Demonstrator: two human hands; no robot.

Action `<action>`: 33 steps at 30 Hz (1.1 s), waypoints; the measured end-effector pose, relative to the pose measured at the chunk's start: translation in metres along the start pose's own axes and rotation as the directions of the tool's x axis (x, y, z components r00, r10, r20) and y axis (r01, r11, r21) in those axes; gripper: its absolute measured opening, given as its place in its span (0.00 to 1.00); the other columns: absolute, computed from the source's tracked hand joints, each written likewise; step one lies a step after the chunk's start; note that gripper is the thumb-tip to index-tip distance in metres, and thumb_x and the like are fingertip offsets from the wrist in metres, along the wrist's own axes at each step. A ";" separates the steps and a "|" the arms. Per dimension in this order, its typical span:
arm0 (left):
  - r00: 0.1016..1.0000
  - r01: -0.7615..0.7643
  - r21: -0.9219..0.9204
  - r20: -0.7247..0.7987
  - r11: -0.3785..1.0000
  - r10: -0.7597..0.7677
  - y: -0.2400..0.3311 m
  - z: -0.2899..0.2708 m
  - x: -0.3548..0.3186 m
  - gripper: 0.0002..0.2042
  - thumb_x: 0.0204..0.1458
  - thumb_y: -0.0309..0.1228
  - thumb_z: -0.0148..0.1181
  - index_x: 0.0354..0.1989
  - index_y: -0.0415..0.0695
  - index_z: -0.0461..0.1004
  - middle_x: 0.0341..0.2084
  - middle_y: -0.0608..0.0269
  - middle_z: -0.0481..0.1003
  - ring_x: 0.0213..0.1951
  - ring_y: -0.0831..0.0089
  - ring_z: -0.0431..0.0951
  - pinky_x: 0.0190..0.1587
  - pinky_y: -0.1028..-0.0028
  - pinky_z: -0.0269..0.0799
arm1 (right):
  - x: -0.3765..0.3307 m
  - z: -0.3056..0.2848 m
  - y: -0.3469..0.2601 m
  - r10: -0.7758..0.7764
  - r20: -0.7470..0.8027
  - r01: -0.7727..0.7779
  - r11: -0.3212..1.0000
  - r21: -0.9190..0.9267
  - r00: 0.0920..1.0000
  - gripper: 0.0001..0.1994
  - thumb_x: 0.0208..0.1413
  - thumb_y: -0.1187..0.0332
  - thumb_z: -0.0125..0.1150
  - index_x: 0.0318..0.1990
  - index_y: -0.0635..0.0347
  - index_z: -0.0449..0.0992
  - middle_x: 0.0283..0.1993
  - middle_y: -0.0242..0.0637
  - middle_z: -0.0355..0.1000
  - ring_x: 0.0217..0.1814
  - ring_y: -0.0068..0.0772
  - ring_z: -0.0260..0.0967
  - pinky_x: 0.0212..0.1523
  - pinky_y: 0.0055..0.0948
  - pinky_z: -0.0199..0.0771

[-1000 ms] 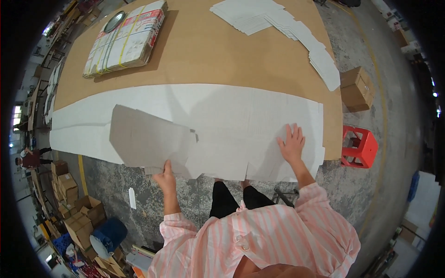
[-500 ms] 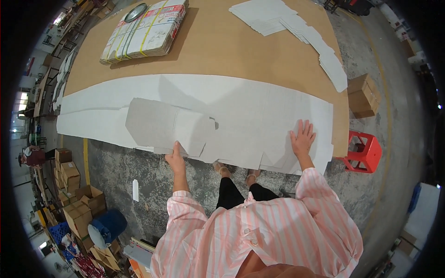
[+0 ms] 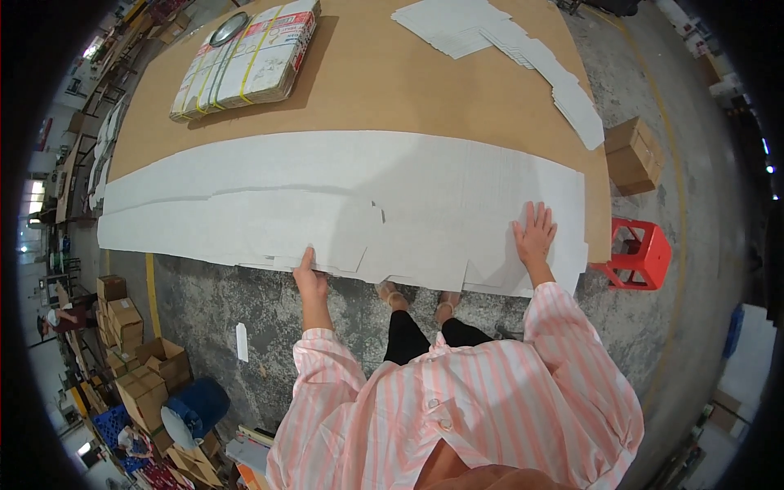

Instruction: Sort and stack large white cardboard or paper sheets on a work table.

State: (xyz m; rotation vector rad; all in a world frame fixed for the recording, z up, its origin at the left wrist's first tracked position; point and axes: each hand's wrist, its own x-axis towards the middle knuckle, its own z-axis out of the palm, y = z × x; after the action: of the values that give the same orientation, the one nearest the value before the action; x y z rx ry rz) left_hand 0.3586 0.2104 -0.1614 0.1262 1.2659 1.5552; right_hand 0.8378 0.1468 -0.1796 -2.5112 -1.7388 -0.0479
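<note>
Overlapping white cardboard sheets (image 3: pixel 269 163) lie flat along the near side of the table, with cut edges and small notches along their front. At the near edge, left of centre, my left hand (image 3: pixel 310 282) holds a white cardboard piece (image 3: pixel 318 224); one digit lies on top and the other fingers are curled at the edge, partly hidden. Toward the right end, my right hand (image 3: pixel 535 234) rests palm down on the white cardboard with its fingers spread.
The brown table top (image 3: pixel 359 98) carries a strapped bundle of flat cartons (image 3: pixel 245 69) with a round metal dish (image 3: pixel 229 29) on it. A fanned stack of white cut cardboard (image 3: pixel 523 49) lies far right. Beyond the right edge stand a brown box (image 3: pixel 635 155) and a red stool (image 3: pixel 641 255).
The grey-faced cardboard piece by my left hand, raised before, now lies flat with its white side up. Both hands stay in nearly the same places; the view has shifted slightly.
</note>
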 end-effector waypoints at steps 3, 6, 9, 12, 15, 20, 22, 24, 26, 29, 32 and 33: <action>0.981 -0.196 0.226 0.051 0.954 0.189 -0.005 0.000 -0.004 0.16 0.44 0.23 0.58 0.42 0.30 0.67 0.39 0.57 0.71 0.39 0.69 0.71 0.42 0.71 0.67 | -0.002 0.001 0.004 0.010 0.007 -0.010 1.000 -0.002 1.000 0.31 0.53 0.48 0.44 0.62 0.48 0.49 0.66 0.42 0.41 0.68 0.48 0.33 0.62 0.55 0.31; 0.957 -0.290 0.497 0.121 0.818 0.265 -0.006 -0.015 0.001 0.18 0.43 0.22 0.59 0.44 0.31 0.65 0.41 0.56 0.70 0.40 0.67 0.72 0.42 0.70 0.68 | -0.001 0.000 0.003 0.020 0.023 -0.020 1.000 0.004 1.000 0.31 0.53 0.48 0.44 0.62 0.48 0.49 0.66 0.42 0.40 0.68 0.48 0.32 0.62 0.55 0.31; 0.997 -0.071 0.139 0.007 0.988 0.071 -0.005 0.000 -0.002 0.18 0.44 0.22 0.58 0.44 0.30 0.65 0.41 0.56 0.70 0.38 0.66 0.72 0.42 0.71 0.67 | -0.003 0.000 0.010 0.035 0.022 -0.035 0.999 0.007 0.999 0.31 0.53 0.49 0.44 0.63 0.47 0.49 0.67 0.41 0.40 0.68 0.48 0.32 0.62 0.55 0.31; 0.996 -0.086 0.168 0.034 0.982 0.081 -0.005 -0.005 0.002 0.18 0.44 0.22 0.58 0.45 0.29 0.65 0.41 0.55 0.70 0.39 0.67 0.72 0.42 0.71 0.67 | -0.001 0.002 0.005 0.033 0.021 -0.033 0.999 0.011 0.999 0.31 0.53 0.49 0.44 0.63 0.48 0.48 0.67 0.41 0.40 0.68 0.48 0.32 0.62 0.55 0.31; 0.942 -0.325 0.475 0.085 0.818 0.324 -0.011 -0.005 -0.004 0.19 0.44 0.22 0.58 0.46 0.30 0.64 0.42 0.55 0.70 0.40 0.66 0.71 0.44 0.71 0.67 | -0.002 0.000 0.010 0.041 0.008 -0.042 0.999 0.022 0.999 0.31 0.53 0.49 0.44 0.63 0.48 0.48 0.67 0.41 0.40 0.68 0.48 0.32 0.62 0.55 0.31; 0.998 -0.012 0.074 0.058 0.997 0.008 0.002 0.002 -0.001 0.18 0.46 0.23 0.57 0.46 0.28 0.64 0.42 0.56 0.70 0.41 0.70 0.70 0.44 0.73 0.65 | -0.003 0.000 0.012 0.058 0.022 -0.058 0.998 0.003 0.998 0.31 0.53 0.49 0.44 0.63 0.47 0.48 0.67 0.41 0.40 0.68 0.48 0.32 0.62 0.54 0.30; 0.983 -0.184 0.258 0.072 0.949 0.171 -0.006 -0.004 0.002 0.18 0.46 0.23 0.57 0.45 0.29 0.65 0.42 0.56 0.70 0.41 0.69 0.70 0.43 0.73 0.66 | -0.003 0.000 0.013 0.071 0.030 -0.071 0.997 0.002 0.997 0.31 0.53 0.49 0.44 0.63 0.47 0.48 0.67 0.40 0.40 0.68 0.48 0.32 0.62 0.54 0.30; 0.939 -0.340 0.428 0.109 0.837 0.326 -0.011 -0.014 0.005 0.17 0.46 0.23 0.57 0.45 0.30 0.65 0.43 0.56 0.70 0.41 0.69 0.70 0.43 0.72 0.67 | -0.004 0.000 0.011 0.079 0.041 -0.079 0.997 0.001 0.996 0.31 0.52 0.49 0.44 0.63 0.47 0.48 0.67 0.40 0.40 0.69 0.47 0.32 0.62 0.54 0.30; 0.943 -0.320 0.493 0.078 0.809 0.325 -0.014 -0.010 0.002 0.17 0.46 0.23 0.57 0.45 0.30 0.65 0.42 0.56 0.70 0.41 0.69 0.70 0.42 0.71 0.68 | -0.005 -0.002 0.015 0.079 0.031 -0.080 0.997 0.005 0.996 0.31 0.52 0.49 0.44 0.63 0.47 0.48 0.67 0.40 0.39 0.69 0.47 0.32 0.62 0.54 0.31; 0.999 -0.035 0.024 0.006 0.999 0.035 0.000 0.008 -0.002 0.16 0.46 0.22 0.56 0.44 0.30 0.66 0.40 0.56 0.71 0.39 0.70 0.71 0.43 0.70 0.68 | -0.006 -0.001 0.018 0.094 0.025 -0.094 0.996 0.000 0.995 0.31 0.52 0.48 0.44 0.63 0.47 0.49 0.67 0.40 0.39 0.69 0.48 0.32 0.62 0.54 0.31; 0.987 -0.154 0.232 -0.017 0.961 0.162 -0.008 -0.001 0.005 0.16 0.46 0.22 0.56 0.44 0.30 0.66 0.40 0.56 0.71 0.39 0.69 0.71 0.42 0.70 0.68 | -0.006 -0.001 0.017 0.091 0.023 -0.091 0.996 -0.002 0.996 0.31 0.52 0.48 0.44 0.63 0.46 0.49 0.67 0.40 0.40 0.68 0.48 0.32 0.62 0.55 0.31; 0.986 -0.154 0.233 -0.019 0.960 0.163 -0.008 -0.005 0.006 0.16 0.46 0.22 0.56 0.44 0.30 0.66 0.40 0.56 0.71 0.39 0.69 0.71 0.42 0.70 0.68 | -0.005 0.000 0.014 0.089 0.025 -0.089 0.996 -0.001 0.996 0.31 0.52 0.48 0.44 0.63 0.46 0.49 0.67 0.40 0.40 0.68 0.48 0.32 0.62 0.55 0.31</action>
State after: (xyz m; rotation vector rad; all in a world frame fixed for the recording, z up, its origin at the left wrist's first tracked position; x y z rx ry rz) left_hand 0.3583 0.2108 -0.1730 0.3564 1.4953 1.5465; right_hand 0.8489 0.1370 -0.1804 -2.5969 -1.6327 -0.0102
